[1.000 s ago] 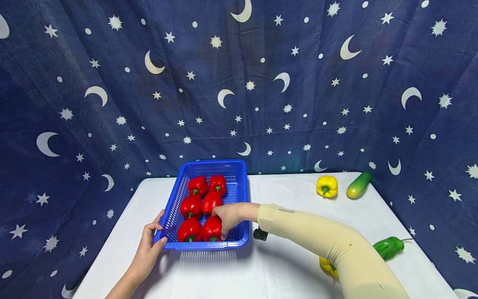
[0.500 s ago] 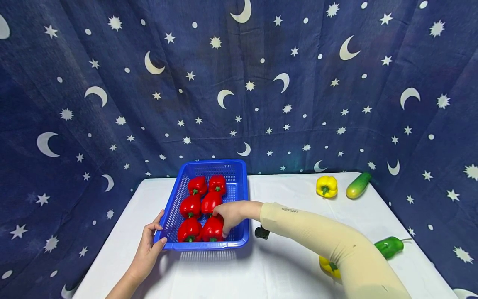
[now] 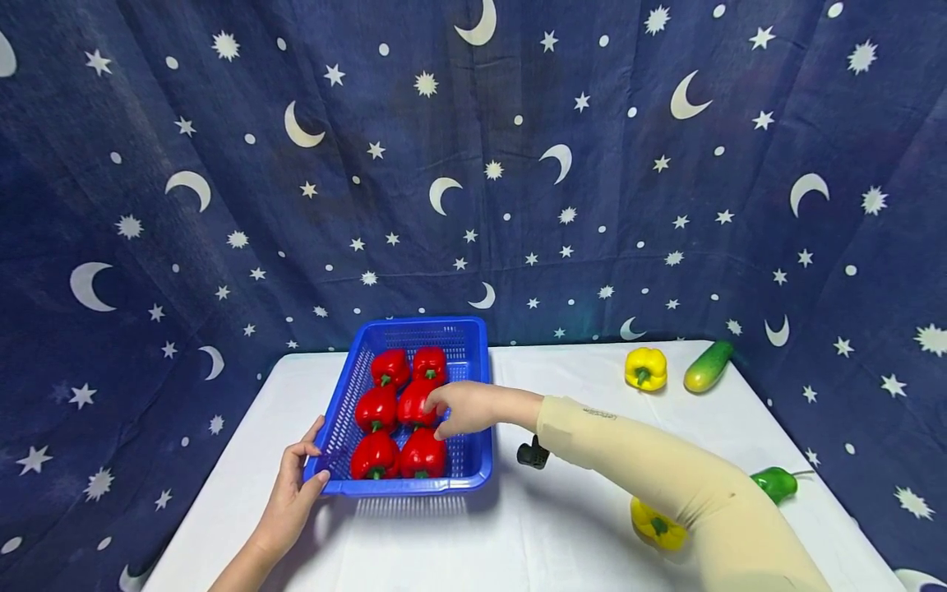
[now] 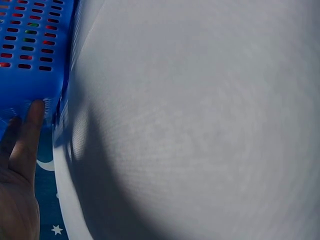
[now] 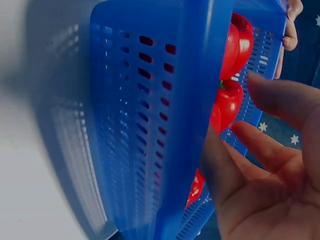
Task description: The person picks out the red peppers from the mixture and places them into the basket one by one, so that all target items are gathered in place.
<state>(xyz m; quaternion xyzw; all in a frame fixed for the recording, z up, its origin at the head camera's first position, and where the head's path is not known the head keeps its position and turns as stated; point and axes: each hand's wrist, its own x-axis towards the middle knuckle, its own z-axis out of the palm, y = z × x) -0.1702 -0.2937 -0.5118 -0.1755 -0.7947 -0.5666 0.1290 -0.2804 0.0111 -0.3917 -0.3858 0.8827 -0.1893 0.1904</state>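
Note:
Red bell peppers (image 3: pixel 422 454) lie in rows inside a blue plastic basket (image 3: pixel 479 411) with perforated walls. At the basket's front left corner my left hand (image 3: pixel 292 493) grips the rim, thumb on the front edge and fingers along the left side. The left wrist view shows those fingers (image 4: pixel 31 125) against the blue wall. My right hand (image 3: pixel 469 407) hovers over the basket's right side, above the front right pepper, holding nothing. In the right wrist view its thumb and fingers (image 5: pixel 280 100) are spread apart above the rim, with peppers (image 5: pixel 229 102) beyond them.
On the white table (image 3: pixel 562 526), a yellow bell pepper (image 3: pixel 646 369) and a green-yellow cucumber-like vegetable (image 3: pixel 708 367) lie at the back right. Nearer, another yellow pepper (image 3: pixel 657 526) and a green pepper (image 3: pixel 775 485) flank the right sleeve. A starry curtain (image 3: pixel 518 205) encloses the table.
My right hand has let go of the front right red pepper and risen up and slightly right, leaving it in the basket. The left hand has kept its place on the corner.

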